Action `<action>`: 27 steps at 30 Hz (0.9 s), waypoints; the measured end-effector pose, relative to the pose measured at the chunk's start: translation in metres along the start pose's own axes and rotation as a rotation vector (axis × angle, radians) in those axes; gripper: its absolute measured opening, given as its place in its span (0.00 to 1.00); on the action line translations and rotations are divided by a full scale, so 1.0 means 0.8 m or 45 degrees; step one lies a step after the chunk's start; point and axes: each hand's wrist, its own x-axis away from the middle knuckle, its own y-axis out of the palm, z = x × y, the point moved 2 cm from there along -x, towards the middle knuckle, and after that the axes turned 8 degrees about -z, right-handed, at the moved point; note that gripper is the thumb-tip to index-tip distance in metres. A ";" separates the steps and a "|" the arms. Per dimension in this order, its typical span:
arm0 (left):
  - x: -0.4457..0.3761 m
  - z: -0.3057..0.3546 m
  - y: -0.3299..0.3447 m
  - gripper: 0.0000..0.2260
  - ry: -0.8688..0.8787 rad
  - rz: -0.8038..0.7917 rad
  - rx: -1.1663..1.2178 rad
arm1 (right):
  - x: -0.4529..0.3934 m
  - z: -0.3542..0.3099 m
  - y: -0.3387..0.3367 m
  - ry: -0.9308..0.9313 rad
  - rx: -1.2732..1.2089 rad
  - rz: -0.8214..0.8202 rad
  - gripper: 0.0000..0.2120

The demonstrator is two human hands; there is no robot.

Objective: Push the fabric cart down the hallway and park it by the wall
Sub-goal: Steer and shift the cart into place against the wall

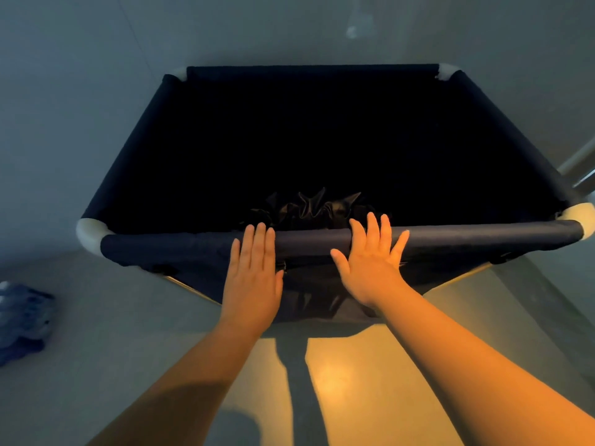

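Note:
A dark navy fabric cart (483, 235) with white corner joints fills the middle of the view, its far rim close to a grey wall (289, 30). My left hand (254, 268) lies flat with fingers together against the near rim. My right hand (370, 262) is spread flat beside it, fingers over the same rim. Neither hand curls around the bar. Crumpled dark fabric (309, 207) lies inside the cart just beyond my fingers; the rest of the interior is too dark to see.
A blue and white bundle of cloth (22, 317) lies on the floor at the left edge. A metal rail or door frame (579, 169) shows at the right. The glossy floor (338, 381) reflects warm light beneath my arms.

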 end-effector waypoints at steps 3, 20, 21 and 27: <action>-0.009 0.008 -0.002 0.32 0.156 -0.032 -0.103 | 0.005 0.017 -0.007 -0.254 0.111 0.077 0.32; -0.024 -0.013 0.024 0.18 0.046 0.259 0.055 | 0.003 0.030 0.022 0.030 0.013 0.480 0.31; -0.024 -0.021 0.024 0.18 0.038 0.254 0.052 | 0.003 0.021 0.024 0.023 0.008 0.488 0.31; -0.012 -0.068 0.025 0.23 -0.100 0.233 0.064 | 0.002 -0.033 0.032 -0.074 0.056 0.549 0.31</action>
